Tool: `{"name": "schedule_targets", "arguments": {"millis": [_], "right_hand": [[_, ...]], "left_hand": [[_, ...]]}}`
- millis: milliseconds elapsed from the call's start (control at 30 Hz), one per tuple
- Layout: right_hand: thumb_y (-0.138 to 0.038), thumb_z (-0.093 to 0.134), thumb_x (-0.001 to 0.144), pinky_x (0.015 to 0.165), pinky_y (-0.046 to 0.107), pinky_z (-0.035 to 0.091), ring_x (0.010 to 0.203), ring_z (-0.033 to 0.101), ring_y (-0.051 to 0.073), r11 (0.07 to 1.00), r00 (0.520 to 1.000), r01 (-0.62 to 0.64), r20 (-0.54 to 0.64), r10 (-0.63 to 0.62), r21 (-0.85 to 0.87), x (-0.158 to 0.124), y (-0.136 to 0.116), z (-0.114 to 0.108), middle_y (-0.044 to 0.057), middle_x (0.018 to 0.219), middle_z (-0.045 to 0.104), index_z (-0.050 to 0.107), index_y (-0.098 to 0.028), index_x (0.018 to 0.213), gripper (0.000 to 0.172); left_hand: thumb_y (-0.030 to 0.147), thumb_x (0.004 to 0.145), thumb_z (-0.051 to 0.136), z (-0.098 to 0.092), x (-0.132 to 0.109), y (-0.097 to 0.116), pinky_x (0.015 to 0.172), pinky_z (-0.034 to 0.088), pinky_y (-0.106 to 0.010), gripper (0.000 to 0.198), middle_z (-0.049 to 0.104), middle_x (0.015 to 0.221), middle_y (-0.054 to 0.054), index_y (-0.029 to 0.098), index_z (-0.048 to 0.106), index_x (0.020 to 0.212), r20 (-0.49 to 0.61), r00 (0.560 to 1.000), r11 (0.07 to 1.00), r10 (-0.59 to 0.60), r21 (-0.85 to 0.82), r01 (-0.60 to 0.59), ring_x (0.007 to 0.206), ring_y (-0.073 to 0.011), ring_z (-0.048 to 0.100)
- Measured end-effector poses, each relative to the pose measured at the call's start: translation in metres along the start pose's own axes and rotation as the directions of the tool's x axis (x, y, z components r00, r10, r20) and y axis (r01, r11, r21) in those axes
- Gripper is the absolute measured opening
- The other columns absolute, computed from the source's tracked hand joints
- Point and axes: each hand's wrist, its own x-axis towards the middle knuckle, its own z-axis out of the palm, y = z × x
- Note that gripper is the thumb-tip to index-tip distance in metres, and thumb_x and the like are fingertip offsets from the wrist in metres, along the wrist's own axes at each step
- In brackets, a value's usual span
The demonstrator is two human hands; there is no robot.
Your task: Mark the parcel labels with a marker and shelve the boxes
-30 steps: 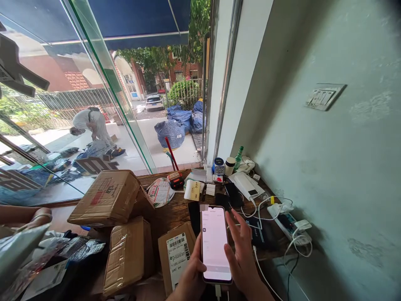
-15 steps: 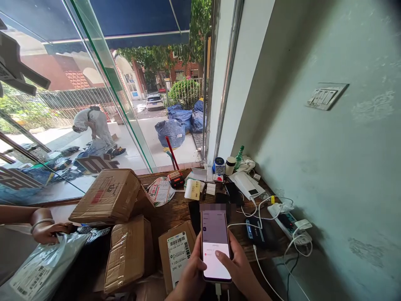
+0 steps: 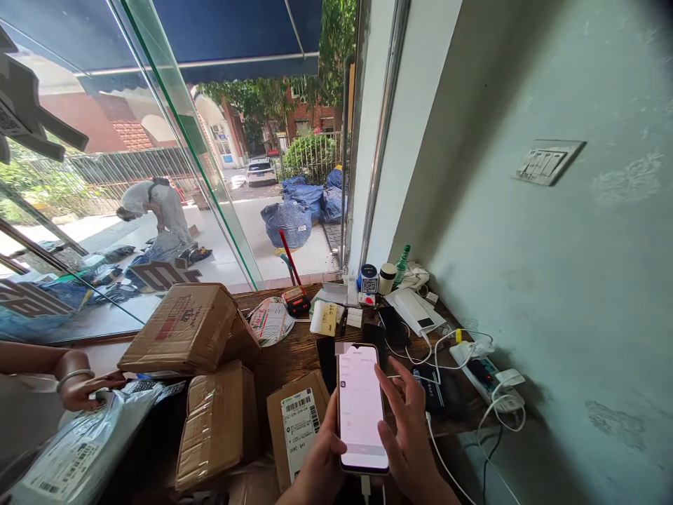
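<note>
My left hand (image 3: pixel 318 459) grips the phone (image 3: pixel 360 410), near, just right of the labelled box (image 3: pixel 297 429). My right hand (image 3: pixel 407 429) hovers open beside its screen. The plugged cable (image 3: pixel 366 486) could snag and tug it loose.

You face a wooden desk (image 3: pixel 289 354) set against a pale green plaster wall (image 3: pixel 552 294) on its right. High on that wall, above the desk's right end, sits a switch plate (image 3: pixel 547 161). Behind the desk's far edge rises a metal door frame (image 3: pixel 386 140), and a large glass pane (image 3: pixel 78 210) spreads left of the desk. Beyond the desk, hard daylight falls on a pale paved yard (image 3: pixel 252 238) under a blue awning (image 3: pixel 226 31), with a railing fence (image 3: pixel 131 168) and trees (image 3: pixel 252 98) further out.
</note>
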Motion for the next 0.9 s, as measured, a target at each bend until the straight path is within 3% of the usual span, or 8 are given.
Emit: {"name": "schedule_targets", "arguments": {"millis": [100,200,300,367,433,567,733,900], "right_hand": [[-0.057,0.031,0.088,0.099,0.060,0.029,0.129,0.025,0.039,1.000,1.000,0.007,0.016,-0.006,-0.014,0.002,-0.002,-0.003,0.007,0.148,0.018,0.028,-0.038,0.141,0.056],[-0.056,0.035,0.088,0.100,0.056,0.032,0.128,0.032,0.035,0.960,0.993,-0.118,0.006,0.120,0.255,0.002,-0.003,0.001,0.009,0.148,0.024,0.016,-0.037,0.144,0.061],[-0.055,0.041,0.086,0.091,0.046,0.044,0.115,0.051,0.030,0.693,0.907,-0.422,0.266,0.327,0.585,0.002,-0.005,0.005,0.013,0.135,0.047,0.025,-0.026,0.139,0.063],[-0.054,0.050,0.081,0.082,0.041,0.050,0.105,0.058,0.029,0.501,0.811,-0.586,0.456,0.368,0.637,0.001,-0.006,0.005,0.013,0.125,0.057,0.034,-0.022,0.134,0.064],[-0.050,0.058,0.075,0.076,0.039,0.051,0.098,0.061,0.028,0.430,0.772,-0.635,0.520,0.365,0.642,0.000,-0.005,0.005,0.011,0.121,0.061,0.038,-0.022,0.132,0.066],[-0.043,0.062,0.072,0.077,0.039,0.051,0.096,0.061,0.027,0.459,0.804,-0.594,0.480,0.350,0.661,-0.004,-0.003,0.005,0.010,0.120,0.062,0.043,-0.023,0.129,0.063],[-0.039,0.061,0.073,0.082,0.041,0.050,0.101,0.059,0.028,0.512,0.819,-0.574,0.449,0.358,0.638,-0.005,0.003,0.008,0.011,0.121,0.061,0.045,-0.022,0.128,0.060],[-0.049,0.064,0.072,0.083,0.042,0.051,0.105,0.058,0.029,0.517,0.819,-0.572,0.479,0.317,0.637,-0.004,0.003,0.009,0.013,0.125,0.058,0.038,-0.022,0.132,0.071]], "left_hand": [[0.009,0.049,0.045,0.002,0.001,-0.001,0.082,0.048,-0.035,0.081,0.065,0.112,-0.001,0.031,0.052,0.126,0.009,1.000,1.000,0.029,-0.010,-0.029,0.107,-0.0256,0.055],[0.009,0.050,0.045,0.002,0.002,-0.003,0.075,0.049,-0.032,0.078,0.067,0.107,0.001,0.032,0.054,0.124,0.016,0.999,0.999,0.036,-0.026,-0.036,0.095,-0.0226,0.060],[0.009,0.050,0.044,0.000,0.003,-0.002,0.068,0.049,-0.027,0.078,0.068,0.104,-0.001,0.031,0.053,0.125,0.042,0.998,0.998,0.045,-0.039,-0.043,0.084,-0.0188,0.061],[0.008,0.050,0.044,-0.001,0.002,-0.002,0.069,0.049,-0.026,0.078,0.068,0.102,-0.002,0.030,0.053,0.125,0.052,0.997,0.998,0.056,-0.041,-0.054,0.084,-0.0182,0.062],[0.009,0.052,0.045,-0.002,0.002,-0.002,0.067,0.049,-0.026,0.077,0.068,0.101,-0.003,0.032,0.053,0.125,0.052,0.997,0.998,0.049,-0.038,-0.047,0.085,-0.0199,0.062],[0.011,0.052,0.045,-0.002,0.003,-0.003,0.061,0.049,-0.027,0.076,0.067,0.101,-0.006,0.032,0.052,0.126,0.054,0.997,0.999,0.049,-0.022,-0.047,0.090,-0.0246,0.061],[0.010,0.053,0.045,-0.001,0.002,-0.003,0.071,0.051,-0.034,0.075,0.067,0.102,-0.005,0.032,0.053,0.125,0.023,0.999,0.999,0.037,-0.040,-0.036,0.097,-0.0268,0.059],[0.010,0.053,0.045,-0.001,0.000,-0.003,0.072,0.051,-0.036,0.075,0.066,0.102,-0.005,0.033,0.052,0.125,0.032,0.999,0.999,0.021,-0.045,-0.019,0.095,-0.0274,0.060]]}}
